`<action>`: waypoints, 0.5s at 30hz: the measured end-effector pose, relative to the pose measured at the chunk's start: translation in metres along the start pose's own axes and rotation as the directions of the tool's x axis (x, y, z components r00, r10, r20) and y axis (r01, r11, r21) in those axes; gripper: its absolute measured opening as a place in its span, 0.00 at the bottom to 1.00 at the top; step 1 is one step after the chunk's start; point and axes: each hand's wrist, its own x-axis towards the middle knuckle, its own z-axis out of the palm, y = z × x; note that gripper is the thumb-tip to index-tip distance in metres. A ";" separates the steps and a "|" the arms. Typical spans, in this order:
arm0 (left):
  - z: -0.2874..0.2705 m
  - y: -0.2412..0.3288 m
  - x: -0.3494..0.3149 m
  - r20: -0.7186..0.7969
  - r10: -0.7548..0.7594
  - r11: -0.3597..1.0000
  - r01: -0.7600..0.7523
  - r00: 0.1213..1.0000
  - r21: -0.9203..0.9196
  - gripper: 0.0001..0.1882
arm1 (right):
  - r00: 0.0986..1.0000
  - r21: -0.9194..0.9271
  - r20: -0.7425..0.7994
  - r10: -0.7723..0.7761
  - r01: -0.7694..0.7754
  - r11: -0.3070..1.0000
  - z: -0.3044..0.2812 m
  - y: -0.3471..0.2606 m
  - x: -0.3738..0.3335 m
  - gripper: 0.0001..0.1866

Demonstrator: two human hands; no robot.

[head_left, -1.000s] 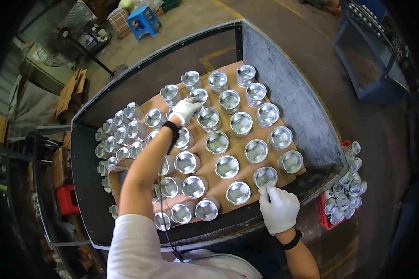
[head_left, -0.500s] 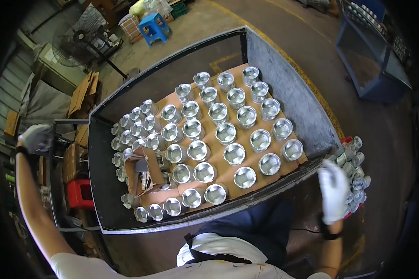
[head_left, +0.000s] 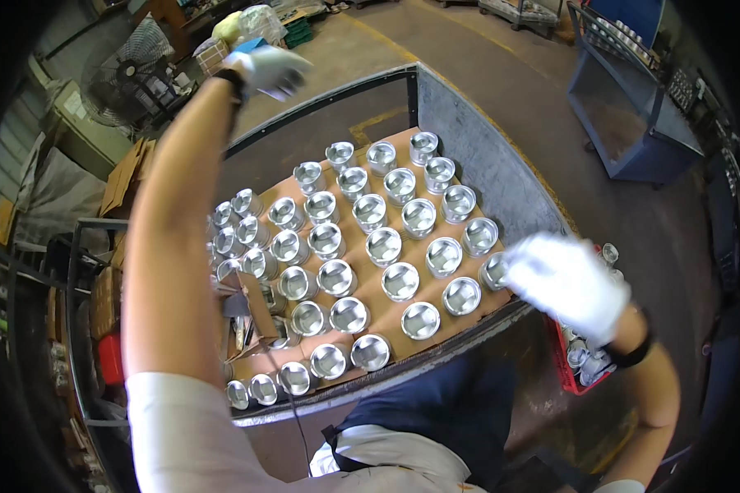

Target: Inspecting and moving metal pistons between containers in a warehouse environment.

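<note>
Rows of shiny metal pistons [head_left: 384, 246] stand upright on brown cardboard [head_left: 349, 271] inside a large grey metal bin [head_left: 485, 156]. My left hand [head_left: 273, 72], in a white glove with dark fingertips, is raised past the bin's far left edge. Its fingers look stretched out, and I see nothing held. My right hand [head_left: 567, 283], also gloved, is smeared by motion at the near right corner. It partly covers the end piston [head_left: 493, 271]; its fingers cannot be made out, nor whether it touches the piston. My left forearm hides the bin's left side.
An open cardboard box [head_left: 259, 308] with small tools sits among the pistons. A thin cord [head_left: 298, 427] hangs near my waist. On the right stand a red crate [head_left: 575, 374] of metal parts and a blue-grey cart [head_left: 625, 123]. A fan [head_left: 127, 72] stands far left.
My left hand has swung from the far left up and across to the bin's far side. My right hand has moved from beside the crate up and left over the corner pistons. The view has shifted.
</note>
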 end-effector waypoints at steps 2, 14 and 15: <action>0.049 -0.018 0.041 0.145 -0.021 0.999 0.027 0.989 -0.038 0.20 | 0.987 -0.224 0.145 0.077 -0.043 0.974 0.064 0.013 -0.016 0.13; 0.285 -0.210 0.172 -0.095 -0.161 0.794 0.187 0.982 0.579 0.24 | 0.934 -0.213 -0.167 0.314 -0.346 0.914 0.173 0.056 -0.037 0.05; 0.292 -0.187 0.158 -0.143 -0.173 0.714 0.224 0.974 0.663 0.24 | 0.934 -0.223 -0.152 0.324 -0.352 0.909 0.170 0.055 -0.038 0.05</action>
